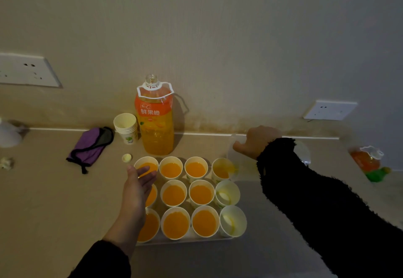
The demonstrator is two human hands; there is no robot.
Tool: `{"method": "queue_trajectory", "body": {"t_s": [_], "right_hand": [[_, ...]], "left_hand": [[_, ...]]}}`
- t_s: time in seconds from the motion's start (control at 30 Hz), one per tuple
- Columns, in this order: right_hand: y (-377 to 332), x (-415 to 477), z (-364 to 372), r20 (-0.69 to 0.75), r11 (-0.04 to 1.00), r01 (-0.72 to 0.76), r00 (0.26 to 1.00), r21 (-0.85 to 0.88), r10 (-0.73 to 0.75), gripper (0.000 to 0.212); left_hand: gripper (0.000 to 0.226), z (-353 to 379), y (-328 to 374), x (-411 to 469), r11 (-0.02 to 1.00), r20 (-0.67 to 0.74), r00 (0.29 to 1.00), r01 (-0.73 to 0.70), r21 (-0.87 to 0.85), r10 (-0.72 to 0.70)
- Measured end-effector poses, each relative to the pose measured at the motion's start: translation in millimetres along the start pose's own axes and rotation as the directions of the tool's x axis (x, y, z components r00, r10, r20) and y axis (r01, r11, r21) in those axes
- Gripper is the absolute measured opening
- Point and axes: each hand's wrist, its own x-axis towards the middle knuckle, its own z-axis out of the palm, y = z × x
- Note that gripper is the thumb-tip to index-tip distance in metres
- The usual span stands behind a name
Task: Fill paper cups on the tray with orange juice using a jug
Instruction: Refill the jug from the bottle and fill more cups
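Several paper cups stand in rows on a clear tray (181, 241); most hold orange juice. In the right column, the far cup (222, 168) is partly filled, while the middle cup (227, 192) and near cup (233, 220) hold almost no juice. My right hand (255, 141) grips a clear, nearly see-through jug (302, 152), which is tipped with its lip over the far right cup. My left hand (137, 182) hovers with relaxed fingers over the tray's left column and holds nothing.
A large uncapped orange juice bottle (156, 121) stands behind the tray, its cap (126, 158) lying by the tray's far left corner. A stack of spare cups (126, 128) and a purple pouch (90, 147) lie to the left. Another bottle (368, 160) lies at far right.
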Motion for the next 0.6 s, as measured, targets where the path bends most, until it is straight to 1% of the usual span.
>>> {"method": "queue_trajectory", "body": {"t_s": [0.6], "right_hand": [[-2.7, 0.3, 0.7, -0.008, 1.0, 0.018, 1.0, -0.001, -0.018, 0.061]], "left_hand": [[0.057, 1.0, 2.1, 1.1, 1.0, -0.007, 1.0, -0.007, 0.014, 0.007]]}}
